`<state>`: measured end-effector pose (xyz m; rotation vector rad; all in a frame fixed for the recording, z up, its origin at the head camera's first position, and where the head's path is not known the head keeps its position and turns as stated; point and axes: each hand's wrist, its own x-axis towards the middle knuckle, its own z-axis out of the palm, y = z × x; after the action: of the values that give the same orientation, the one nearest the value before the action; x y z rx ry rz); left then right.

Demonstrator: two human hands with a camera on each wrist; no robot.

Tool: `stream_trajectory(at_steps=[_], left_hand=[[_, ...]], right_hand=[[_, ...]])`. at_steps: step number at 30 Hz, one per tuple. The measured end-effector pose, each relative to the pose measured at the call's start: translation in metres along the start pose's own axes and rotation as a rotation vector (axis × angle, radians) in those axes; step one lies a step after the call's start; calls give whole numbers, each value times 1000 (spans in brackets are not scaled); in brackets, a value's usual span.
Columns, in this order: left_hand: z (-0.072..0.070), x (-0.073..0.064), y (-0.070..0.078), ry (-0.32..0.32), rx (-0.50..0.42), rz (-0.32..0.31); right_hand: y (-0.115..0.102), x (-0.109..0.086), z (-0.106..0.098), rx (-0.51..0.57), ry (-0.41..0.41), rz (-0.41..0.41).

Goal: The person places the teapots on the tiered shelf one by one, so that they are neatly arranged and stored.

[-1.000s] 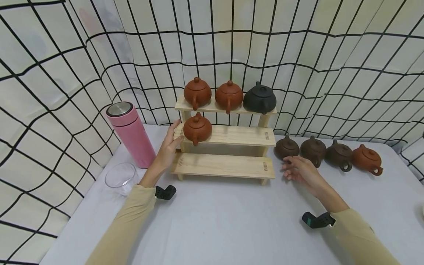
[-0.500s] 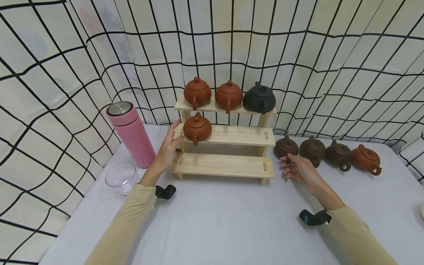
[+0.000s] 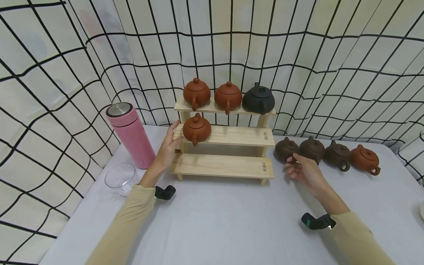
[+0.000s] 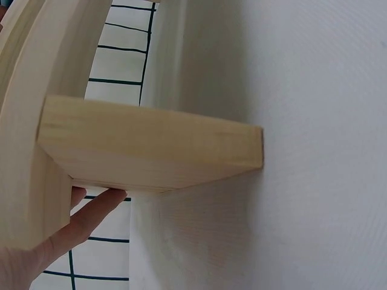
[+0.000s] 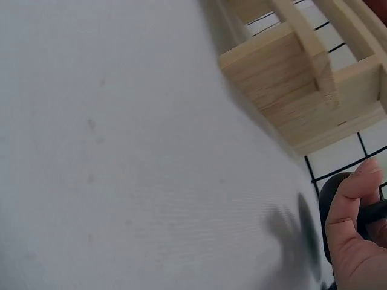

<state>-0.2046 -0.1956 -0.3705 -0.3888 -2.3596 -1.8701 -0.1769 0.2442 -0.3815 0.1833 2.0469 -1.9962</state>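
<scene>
Right of centre, the right hand [image 3: 308,175] pinches a brown teapot [image 3: 285,148]; the left hand [image 3: 167,151], fingers extended, touches the rack [image 3: 232,135].

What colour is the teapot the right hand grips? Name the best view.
Dark brown; the teapot shows best in the head view.

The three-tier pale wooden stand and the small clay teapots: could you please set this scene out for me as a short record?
support: three-tier pale wooden stand on a white-topped table
top tier: round reddish-brown clay teapot, second like it, black clay teapot
middle tier: one reddish-brown clay teapot, at the left end
right of stand: three dark brown clay teapots and one reddish-brown, in a row
left of stand: pink cylindrical flask, clear round glass
left hand: touches the stand's left end
right hand: pinches the leftmost dark brown teapot's handle
</scene>
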Motion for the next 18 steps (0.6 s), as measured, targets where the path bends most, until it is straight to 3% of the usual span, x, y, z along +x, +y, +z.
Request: stream_trajectory(at_steps=[12,18], left_hand=[[-2,-1,-2,-5,12,-8],[-1,0,-2,-6,4,-1]], right_hand=[[-35,-40,-13,-35,-8,-169],[-55,-62,-11,-67,-60,-272]])
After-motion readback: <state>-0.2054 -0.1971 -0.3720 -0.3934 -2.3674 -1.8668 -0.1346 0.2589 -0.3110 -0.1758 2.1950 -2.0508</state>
